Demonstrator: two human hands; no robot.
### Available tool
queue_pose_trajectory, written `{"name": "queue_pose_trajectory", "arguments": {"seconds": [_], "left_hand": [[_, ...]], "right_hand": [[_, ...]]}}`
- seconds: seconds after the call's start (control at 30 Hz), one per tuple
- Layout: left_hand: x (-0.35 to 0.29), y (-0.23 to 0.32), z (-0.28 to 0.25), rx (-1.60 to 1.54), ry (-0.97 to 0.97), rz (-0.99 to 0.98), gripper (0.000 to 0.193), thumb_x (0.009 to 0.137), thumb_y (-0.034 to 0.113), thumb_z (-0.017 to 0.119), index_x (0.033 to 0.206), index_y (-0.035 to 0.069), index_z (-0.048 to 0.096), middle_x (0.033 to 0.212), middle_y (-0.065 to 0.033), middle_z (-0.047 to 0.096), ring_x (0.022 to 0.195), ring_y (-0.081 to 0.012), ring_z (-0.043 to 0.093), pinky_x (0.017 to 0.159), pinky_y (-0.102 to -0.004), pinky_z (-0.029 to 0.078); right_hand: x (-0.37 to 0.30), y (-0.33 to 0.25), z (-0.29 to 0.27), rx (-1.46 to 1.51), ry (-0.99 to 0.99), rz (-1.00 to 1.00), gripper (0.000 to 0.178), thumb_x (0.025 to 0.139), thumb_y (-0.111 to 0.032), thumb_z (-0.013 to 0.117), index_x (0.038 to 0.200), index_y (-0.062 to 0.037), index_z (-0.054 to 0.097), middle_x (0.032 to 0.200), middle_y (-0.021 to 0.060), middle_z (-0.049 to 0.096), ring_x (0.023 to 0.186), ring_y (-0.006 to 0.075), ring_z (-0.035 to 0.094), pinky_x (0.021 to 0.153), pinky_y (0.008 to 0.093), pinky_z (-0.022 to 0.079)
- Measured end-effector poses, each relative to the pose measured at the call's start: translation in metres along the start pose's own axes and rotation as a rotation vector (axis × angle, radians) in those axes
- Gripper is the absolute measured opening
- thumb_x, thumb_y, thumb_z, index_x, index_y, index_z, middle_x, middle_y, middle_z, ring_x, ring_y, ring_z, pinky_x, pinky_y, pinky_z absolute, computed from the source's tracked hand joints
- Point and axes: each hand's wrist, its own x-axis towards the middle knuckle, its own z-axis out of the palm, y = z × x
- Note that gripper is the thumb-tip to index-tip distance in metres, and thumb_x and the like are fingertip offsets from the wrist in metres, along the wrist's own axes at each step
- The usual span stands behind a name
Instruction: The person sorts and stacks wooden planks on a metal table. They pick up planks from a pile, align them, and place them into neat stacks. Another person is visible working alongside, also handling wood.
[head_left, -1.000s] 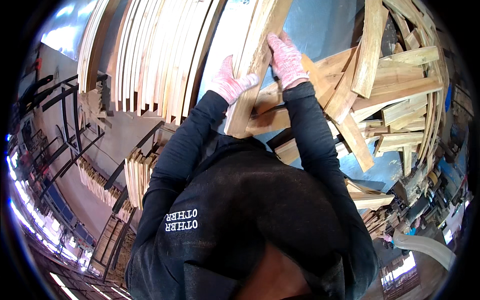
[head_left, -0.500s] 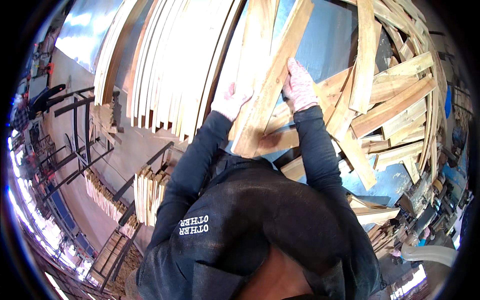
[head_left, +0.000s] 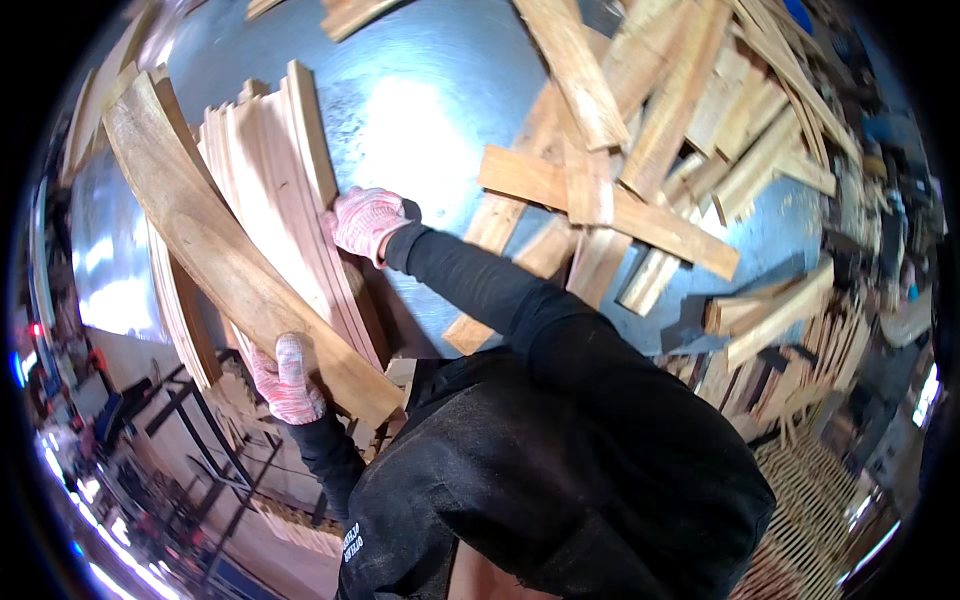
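My left hand (head_left: 286, 382), in a pink-and-white knitted glove, grips a long wooden board (head_left: 215, 235) near its lower end. This board lies slantwise over a row of boards set on edge (head_left: 270, 180) on the left of the metal table. My right hand (head_left: 366, 222), in the same kind of glove, reaches across to the row's right side. Its fingers are curled against the outermost board there, and their tips are partly hidden.
Loose boards (head_left: 665, 120) lie crossed in a heap on the right of the metal table (head_left: 440, 190). More wood pieces (head_left: 800, 355) are stacked below its right edge. Black metal racks (head_left: 215, 445) stand on the floor at the lower left.
My view and body have turned, so the row of boards appears smaller and lower. A board held before me between both hands now lies over the row, in my left hand; my right has moved left.
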Motion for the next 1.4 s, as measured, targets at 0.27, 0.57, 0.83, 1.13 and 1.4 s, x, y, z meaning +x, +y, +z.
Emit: {"name": "queue_pose_trajectory", "arguments": {"seconds": [0.27, 0.57, 0.83, 1.13, 1.4], "left_hand": [[-0.039, 0.011, 0.150, 0.039, -0.587, 0.026, 0.055, 0.084, 0.007, 0.072, 0.132, -0.003, 0.047, 0.117, -0.0113, 0.061, 0.106, -0.0192, 0.059, 0.095, -0.0329, 0.047], [-0.192, 0.074, 0.372, -0.169, -1.738, 0.006, 0.054, 0.084, 0.020, 0.072, 0.127, -0.006, 0.051, 0.110, -0.0123, 0.065, 0.097, -0.0169, 0.062, 0.088, -0.0320, 0.050], [-0.360, 0.006, 0.550, 0.080, -2.030, -0.290, 0.064, 0.084, 0.044, 0.071, 0.121, -0.006, 0.058, 0.099, -0.0112, 0.068, 0.089, -0.0183, 0.064, 0.081, -0.0304, 0.051], [-0.394, -0.067, 0.607, 0.212, -2.195, -0.250, 0.100, 0.082, 0.059, 0.065, 0.151, 0.001, 0.022, 0.119, -0.0168, 0.063, 0.118, -0.0258, 0.056, 0.098, -0.0312, 0.044], [-0.366, -0.116, 0.628, -0.301, -2.213, -0.872, 0.043, 0.087, 0.026, 0.067, 0.121, 0.001, 0.058, 0.111, -0.0063, 0.066, 0.104, -0.0197, 0.062, 0.091, -0.0330, 0.051]], "right_hand": [[-0.179, 0.033, -0.070, 1.013, 0.824, 0.030, 0.095, 0.083, -0.028, 0.078, 0.154, -0.0059, 0.018, 0.124, 0.0165, 0.059, 0.105, 0.0288, 0.062, 0.095, 0.0358, 0.049], [-0.535, 0.206, -0.002, 0.277, 1.856, 0.739, 0.039, 0.095, -0.038, 0.060, 0.117, -0.0131, 0.041, 0.101, 0.0102, 0.052, 0.080, 0.0198, 0.057, 0.058, 0.0322, 0.050], [-0.675, 0.336, 0.098, 1.357, 2.186, 0.617, 0.053, 0.088, -0.060, 0.061, 0.102, -0.0105, 0.047, 0.086, 0.0020, 0.048, 0.071, 0.0172, 0.050, 0.061, 0.0333, 0.045], [-0.643, 0.375, 0.104, 2.010, 2.399, 0.273, 0.088, 0.092, -0.060, 0.054, 0.149, 0.0006, 0.027, 0.146, 0.0163, 0.038, 0.125, 0.0241, 0.050, 0.102, 0.0341, 0.045], [-0.659, 0.382, 0.040, 1.523, 1.858, 0.958, 0.096, 0.089, -0.072, 0.044, 0.142, 0.0066, 0.039, 0.136, 0.0231, 0.053, 0.128, 0.0318, 0.048, 0.109, 0.0332, 0.034]]}}
